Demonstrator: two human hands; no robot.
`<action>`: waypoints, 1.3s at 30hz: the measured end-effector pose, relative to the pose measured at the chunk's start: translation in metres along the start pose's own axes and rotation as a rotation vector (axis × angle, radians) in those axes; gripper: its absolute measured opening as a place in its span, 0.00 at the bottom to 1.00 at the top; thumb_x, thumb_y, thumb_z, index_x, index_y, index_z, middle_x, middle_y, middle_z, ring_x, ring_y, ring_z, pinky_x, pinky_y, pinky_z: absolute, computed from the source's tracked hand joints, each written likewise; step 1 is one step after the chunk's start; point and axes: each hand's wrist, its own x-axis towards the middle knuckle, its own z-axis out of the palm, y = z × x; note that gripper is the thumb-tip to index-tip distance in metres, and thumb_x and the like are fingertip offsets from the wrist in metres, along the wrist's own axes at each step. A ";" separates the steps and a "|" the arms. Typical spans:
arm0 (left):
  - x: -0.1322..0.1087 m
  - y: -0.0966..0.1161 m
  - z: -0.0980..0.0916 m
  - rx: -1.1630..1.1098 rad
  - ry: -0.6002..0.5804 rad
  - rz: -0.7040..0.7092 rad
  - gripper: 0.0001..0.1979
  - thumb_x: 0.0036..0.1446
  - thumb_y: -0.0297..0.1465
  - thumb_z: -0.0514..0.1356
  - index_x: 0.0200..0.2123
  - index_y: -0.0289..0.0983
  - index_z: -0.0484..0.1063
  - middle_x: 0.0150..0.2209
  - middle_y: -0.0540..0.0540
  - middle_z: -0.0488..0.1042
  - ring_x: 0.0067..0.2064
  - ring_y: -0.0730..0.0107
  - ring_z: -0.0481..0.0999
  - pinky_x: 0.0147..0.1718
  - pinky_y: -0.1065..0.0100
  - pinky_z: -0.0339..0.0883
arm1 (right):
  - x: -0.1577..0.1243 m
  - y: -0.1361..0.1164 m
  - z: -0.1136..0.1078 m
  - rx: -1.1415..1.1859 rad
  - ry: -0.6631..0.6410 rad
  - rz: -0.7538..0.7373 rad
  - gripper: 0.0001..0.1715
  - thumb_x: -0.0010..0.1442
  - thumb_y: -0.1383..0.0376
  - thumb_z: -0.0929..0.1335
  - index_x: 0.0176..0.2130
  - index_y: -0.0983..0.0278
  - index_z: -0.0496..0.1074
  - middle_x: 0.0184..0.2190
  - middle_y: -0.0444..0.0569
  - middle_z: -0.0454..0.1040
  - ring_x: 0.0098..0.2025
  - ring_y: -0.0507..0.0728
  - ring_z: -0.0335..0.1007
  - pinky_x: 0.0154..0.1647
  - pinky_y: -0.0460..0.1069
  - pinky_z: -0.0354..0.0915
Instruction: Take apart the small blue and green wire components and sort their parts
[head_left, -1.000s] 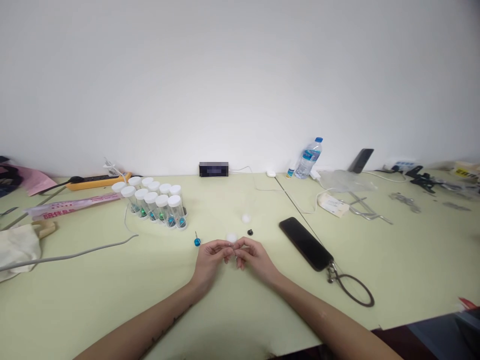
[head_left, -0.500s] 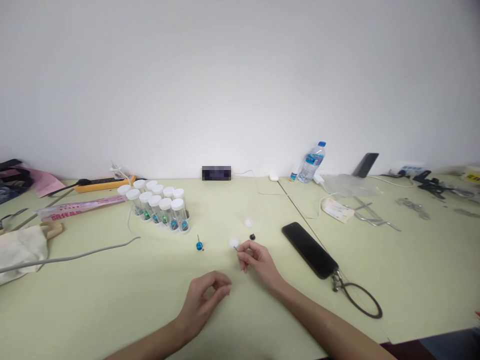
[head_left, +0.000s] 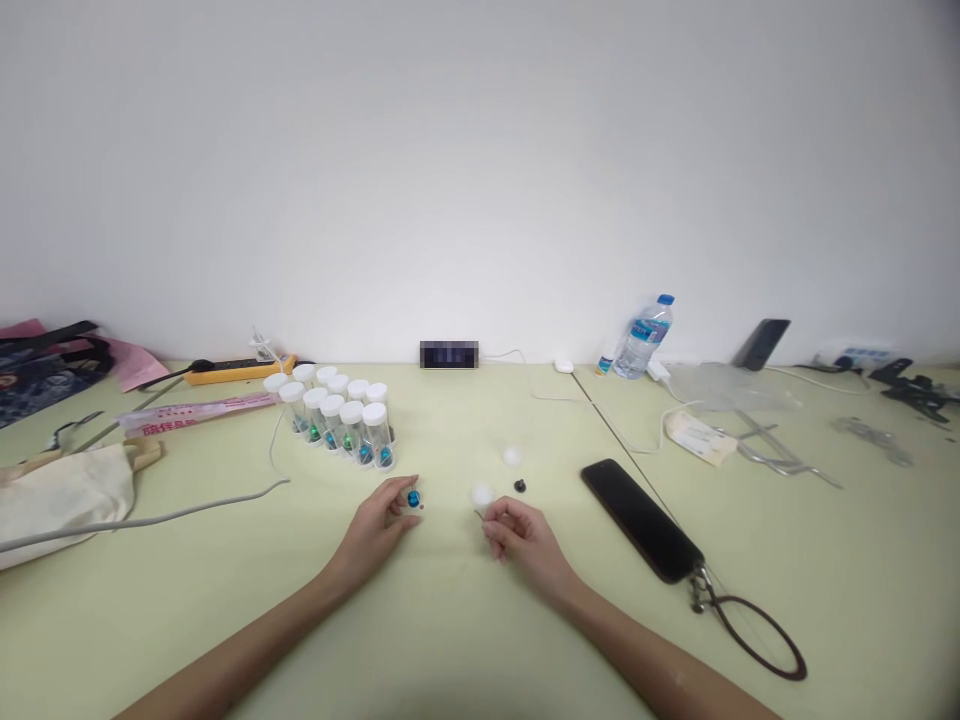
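Observation:
My left hand (head_left: pixel 380 522) is at a small shiny blue ball (head_left: pixel 414 498) on the table, its thumb and index finger apart on either side. Beside the ball lies a tiny reddish bit (head_left: pixel 421 507). The fingers of my right hand (head_left: pixel 521 532) pinch a thin, dark, stick-like piece (head_left: pixel 478 514); most of it is hidden. Just beyond those fingertips sits a round white piece (head_left: pixel 482 495). A small black part (head_left: pixel 520 486) lies behind my right hand, and farther back is a second whitish round piece (head_left: pixel 511 456).
Several clear tubes with white caps (head_left: pixel 351 412) stand in rows at the left, with blue and green balls inside. A black phone (head_left: pixel 641 520) with a strap loop lies at the right. Farther back are a water bottle (head_left: pixel 643 340), a power strip (head_left: pixel 238 370) and cables.
My left hand has moved forward and left to the blue ball, its fingers now around it. My right hand keeps its pinch by the white piece. The camera view has shifted slightly.

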 end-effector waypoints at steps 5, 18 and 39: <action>0.012 0.003 0.006 -0.028 -0.042 -0.029 0.10 0.50 0.33 0.61 0.36 0.41 0.78 0.33 0.46 0.76 0.33 0.64 0.71 0.35 0.66 0.66 | 0.001 0.002 -0.004 0.001 0.021 -0.011 0.12 0.56 0.59 0.70 0.30 0.65 0.67 0.19 0.40 0.65 0.21 0.48 0.59 0.24 0.45 0.58; 0.028 0.032 0.046 -0.442 -0.071 -0.133 0.07 0.47 0.33 0.64 0.31 0.37 0.73 0.23 0.52 0.71 0.22 0.73 0.70 0.25 0.70 0.66 | 0.002 0.002 0.001 -0.002 0.040 -0.086 0.14 0.57 0.56 0.68 0.31 0.64 0.68 0.23 0.43 0.72 0.21 0.49 0.65 0.24 0.46 0.62; 0.037 0.029 0.052 -0.673 -0.144 -0.198 0.11 0.46 0.31 0.67 0.31 0.35 0.70 0.37 0.43 0.78 0.29 0.72 0.74 0.33 0.69 0.69 | 0.017 0.007 -0.007 -0.157 0.064 -0.093 0.10 0.57 0.59 0.68 0.32 0.64 0.69 0.30 0.45 0.74 0.33 0.53 0.68 0.36 0.47 0.63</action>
